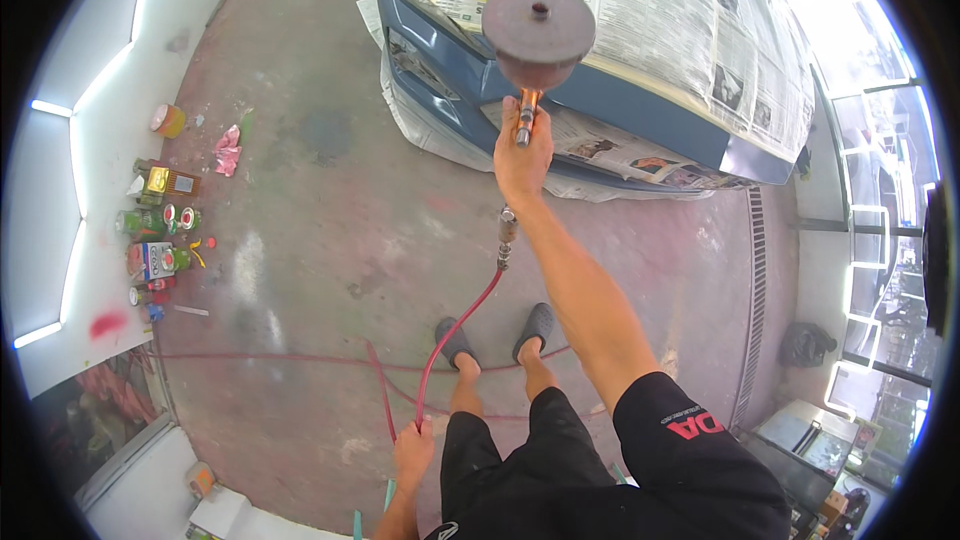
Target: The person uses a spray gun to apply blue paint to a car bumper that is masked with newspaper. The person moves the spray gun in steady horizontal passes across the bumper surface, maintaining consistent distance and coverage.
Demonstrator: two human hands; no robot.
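Out in front of me, my right hand is closed round the handle of a spray gun with a wide round grey cup on top. From below the grip, a metal coupling joins the gun to a red air hose. Low at the left, my left hand grips that hose beside my leg. Beyond the gun stands a blue car body, its upper part masked with newspaper. Whether spray leaves the nozzle I cannot tell; the cup hides it.
Paint cans, a pink crumpled cloth and an orange tub stand along the left wall. More hose trails across the stained floor behind my feet. A drain grate runs along the right. A black bag lies by the windows.
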